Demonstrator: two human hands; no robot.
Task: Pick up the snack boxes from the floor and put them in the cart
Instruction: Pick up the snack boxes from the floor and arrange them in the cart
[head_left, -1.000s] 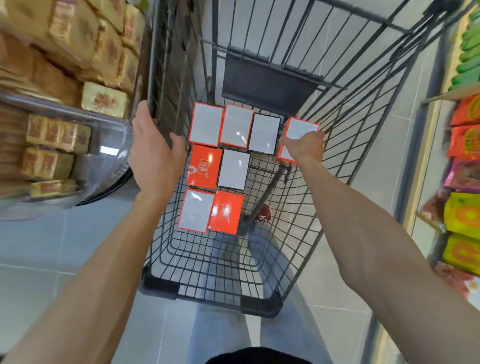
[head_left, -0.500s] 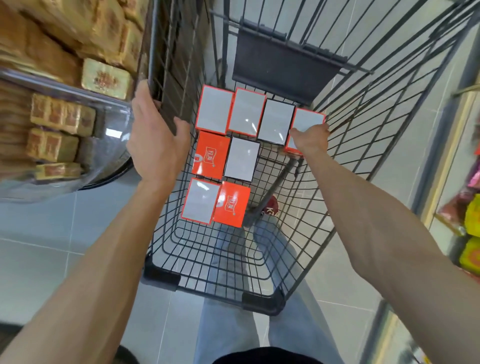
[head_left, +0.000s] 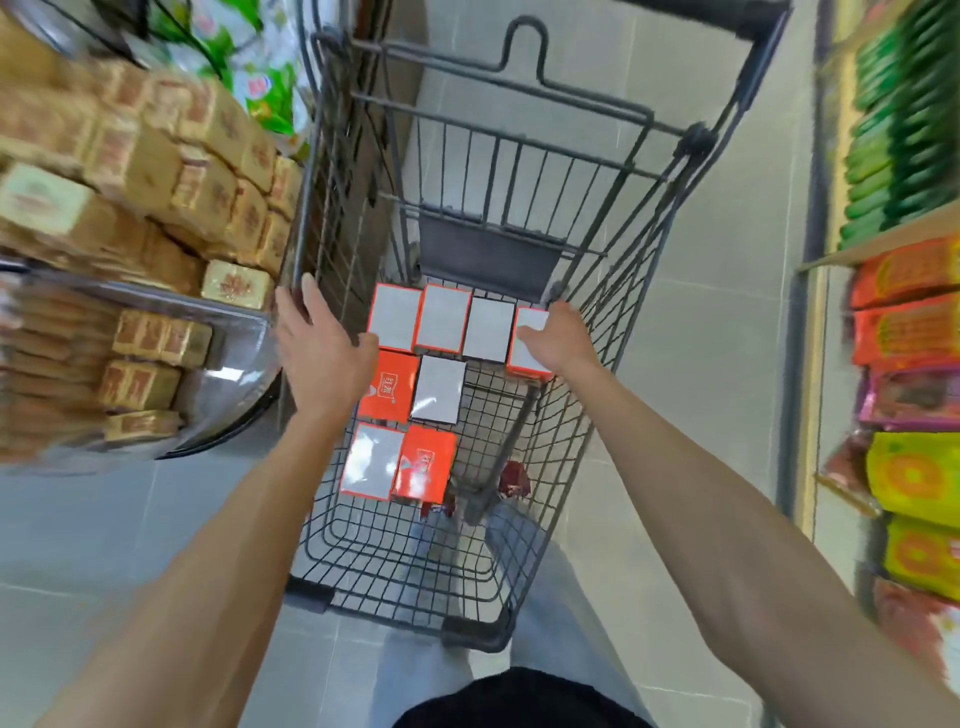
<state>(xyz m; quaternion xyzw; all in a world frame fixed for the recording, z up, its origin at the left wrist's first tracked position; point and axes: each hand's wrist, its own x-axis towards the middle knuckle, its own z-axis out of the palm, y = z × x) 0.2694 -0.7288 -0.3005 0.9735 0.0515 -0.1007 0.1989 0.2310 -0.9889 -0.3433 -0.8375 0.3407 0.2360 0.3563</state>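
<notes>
1. While the wire shopping cart (head_left: 613, 322) stood in the aisle, it was the largest thing in view, and every place below is given against it; its near end lay toward the person.
2. Left of the cart rose a round display of tan snack packs (head_left: 156, 171); right of it stood shelves of bright packets (head_left: 914, 483). Their print was too blurred to read.
3. On the cart's floor lay eight orange-edged snack boxes (head_left: 439, 389) in flat rows toward its far end, some white face up, two showing an orange face with a small white mark that could not be read.
4. The left hand (head_left: 322, 358) was curled on the cart's left rim, holding no box.
5. The right hand (head_left: 558, 340) was inside the cart at its right wall, fingers closed over the ninth box (head_left: 527, 348), at the right end of the far row.
6. The boxes looked like light, stiff card, probably slick-faced; pinching across the narrow edges seemed the surest hold.
</notes>
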